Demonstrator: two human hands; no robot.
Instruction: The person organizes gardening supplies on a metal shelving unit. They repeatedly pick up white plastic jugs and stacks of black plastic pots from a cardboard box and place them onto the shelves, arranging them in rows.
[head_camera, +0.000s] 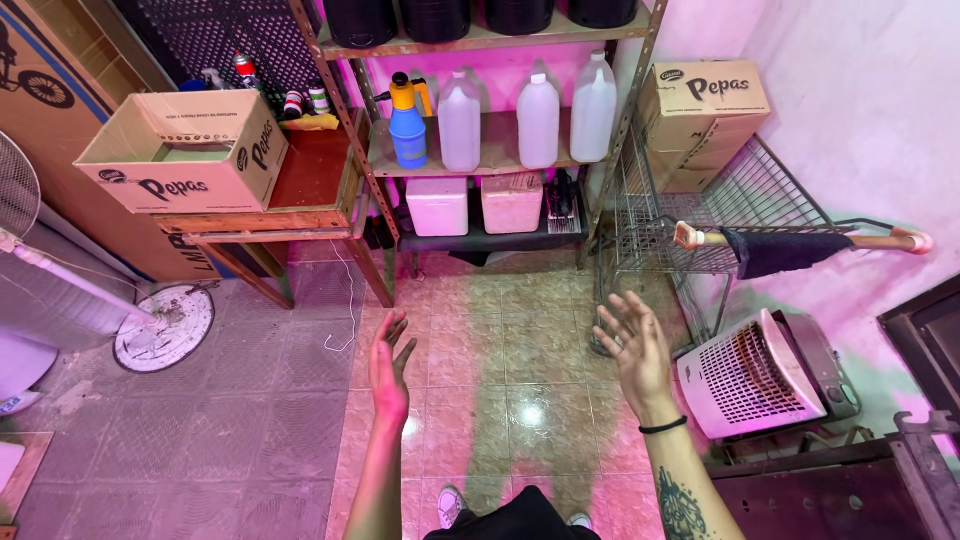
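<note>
Open cardboard box (180, 150) sits on the worn wooden bench (300, 215), far left. Left hand (389, 366) and right hand (634, 350) hover empty, fingers spread, well apart over glossy floor tiles (500, 350). Translucent plastic jugs (538, 120) line the metal shelf (480, 160). White slotted heater (750, 375) lies right.

Both bare forearms rise from the bottom centre of the frame, left hand (389, 366) edge-on with fingers loosely spread and empty, right hand (634, 346) open palm-left with fingers splayed, empty too, black band on its wrist, dark tattoo on that forearm, hands well apart.
</note>
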